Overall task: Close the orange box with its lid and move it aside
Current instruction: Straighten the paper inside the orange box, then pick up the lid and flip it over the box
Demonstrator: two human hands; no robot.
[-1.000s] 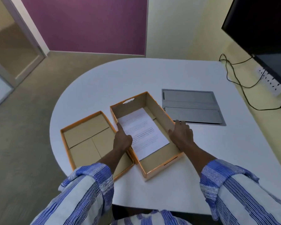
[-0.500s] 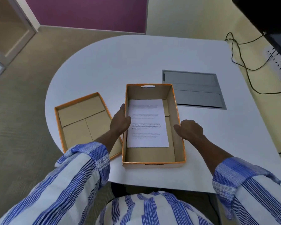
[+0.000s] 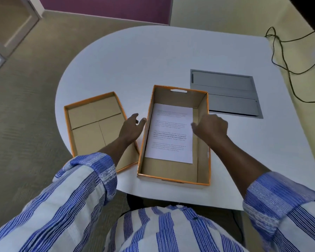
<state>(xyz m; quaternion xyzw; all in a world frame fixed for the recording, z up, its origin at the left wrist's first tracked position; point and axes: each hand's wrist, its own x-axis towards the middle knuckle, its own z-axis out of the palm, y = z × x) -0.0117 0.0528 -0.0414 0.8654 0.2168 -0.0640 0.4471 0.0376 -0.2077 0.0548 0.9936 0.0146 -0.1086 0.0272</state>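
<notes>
The orange box [image 3: 175, 137] sits open at the desk's [image 3: 153, 60] near edge, paper [image 3: 171, 131] inside, the lid [image 3: 96, 130] upturned just left. The left hand [image 3: 131, 129] hovers spread and empty; the right hand [image 3: 212, 127], loosely curled, holds nothing. Best to grip the lid's long sides, flip it, then align corners before pressing down.

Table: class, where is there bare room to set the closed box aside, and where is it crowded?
Free: the far table beyond the lid and box, and the right side below the grey panel. Crowded: the near left, where lid, box and left hand sit close; the right hand is over the box.
</notes>
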